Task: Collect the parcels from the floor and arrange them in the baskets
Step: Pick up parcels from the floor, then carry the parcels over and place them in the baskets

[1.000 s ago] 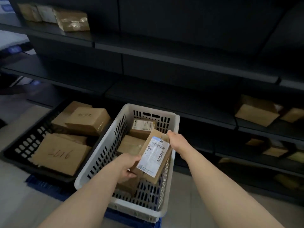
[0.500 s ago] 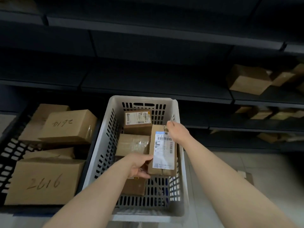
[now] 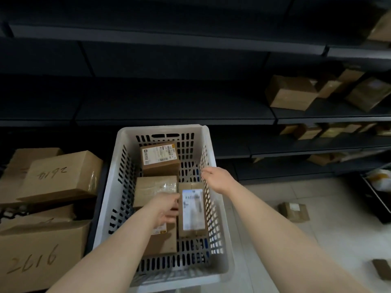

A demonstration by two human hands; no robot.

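Down on the pale tiled floor [image 3: 338, 197], before dark metal shelving [image 3: 169, 98], a white slotted plastic basket [image 3: 163, 128] holds brown cardboard parcels [image 3: 159, 158]. The narrow white-labelled parcel [image 3: 193, 210] lies along its right wall. The left hand [image 3: 167, 208] touches that parcel's edge; whether it grips, I cannot tell. The right hand [image 3: 218, 178] hovers slack and empty. A small loose parcel [image 3: 294, 211] lies on the tiles.

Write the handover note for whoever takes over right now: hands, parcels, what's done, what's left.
Left hand: touches the long labelled parcel at its left edge; grip unclear.
Right hand: open, empty, above the right wall of the white basket.
Done: the long labelled parcel lies flat in the white basket with three others.
Left: collect the floor parcel and the second floor parcel, both to the right.
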